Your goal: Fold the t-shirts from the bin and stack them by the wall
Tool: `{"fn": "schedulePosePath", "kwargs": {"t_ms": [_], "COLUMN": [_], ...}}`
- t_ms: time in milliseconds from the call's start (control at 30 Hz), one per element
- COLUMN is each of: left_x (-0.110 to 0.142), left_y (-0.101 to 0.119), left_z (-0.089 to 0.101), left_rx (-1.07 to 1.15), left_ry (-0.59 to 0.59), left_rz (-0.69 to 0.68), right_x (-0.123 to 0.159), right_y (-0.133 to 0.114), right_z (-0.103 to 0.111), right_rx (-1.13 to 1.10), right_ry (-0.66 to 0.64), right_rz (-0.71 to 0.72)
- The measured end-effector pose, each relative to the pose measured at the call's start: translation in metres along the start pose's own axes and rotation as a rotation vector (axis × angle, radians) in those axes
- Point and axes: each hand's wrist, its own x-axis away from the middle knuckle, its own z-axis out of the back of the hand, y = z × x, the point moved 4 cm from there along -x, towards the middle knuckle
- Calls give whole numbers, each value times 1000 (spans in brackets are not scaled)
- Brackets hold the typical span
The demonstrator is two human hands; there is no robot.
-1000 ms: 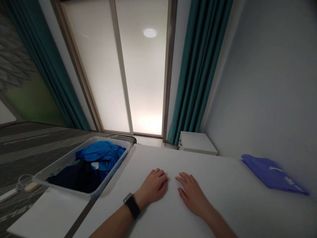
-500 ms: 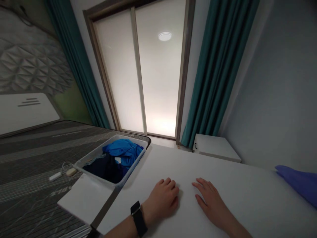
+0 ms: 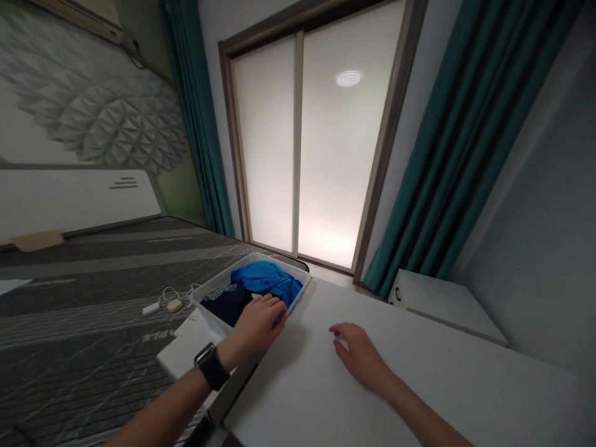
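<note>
A translucent plastic bin stands at the left end of the white table. In it lie a bright blue garment and a dark navy garment. My left hand, with a black watch on its wrist, hovers at the bin's near right rim. Its fingers are loosely bent, with nothing seen in them, and it hides part of the bin. Over the table to the right, my right hand is empty, its thumb and fingers curved and apart.
A dark striped mattress spreads out at the left, with a white cable and plug on it. Behind the table are a low white cabinet, a green curtain and a frosted sliding door.
My view has turned left, and the purple cloth at the right is out of sight. My left hand has gone from the tabletop to the bin. My right hand has shifted slightly left.
</note>
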Motion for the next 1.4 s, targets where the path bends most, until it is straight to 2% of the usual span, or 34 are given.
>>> {"fn": "schedulePosePath", "kwargs": {"t_ms": [133, 233, 333, 533, 733, 900, 1033, 1167, 1300, 1400], "left_x": [-7, -14, -21, -36, -42, -49, -63, -77, -86, -89], "left_y": [-54, -77, -91, -107, -106, -94, -78, -50, -14, 18], "left_z": [5, -1, -11, -26, -19, 6, 32, 52, 60, 52], "left_rx": [-109, -149, -163, -169, -100, -8, 71, 129, 177, 173], "left_ry": [15, -17, -52, -63, 4, 118, 203, 277, 308, 331], "left_rz": [122, 183, 227, 270, 331, 369, 334, 264, 220, 123], "right_x": [-68, -111, -141, -168, -176, -177, -170, -150, -120, -92], "right_y": [-29, -43, -53, -64, -65, -59, -56, -52, -38, -22], "right_z": [-12, -23, -35, -55, -54, -26, 13, 58, 101, 130], "right_rx": [89, 114, 134, 165, 164, 65, -47, -142, -200, -270], "right_ry": [52, 56, 44, 6, -4, 125, 256, 345, 436, 503], "right_rz": [79, 111, 138, 110, 81, -13, -66, -46, -33, -56]}}
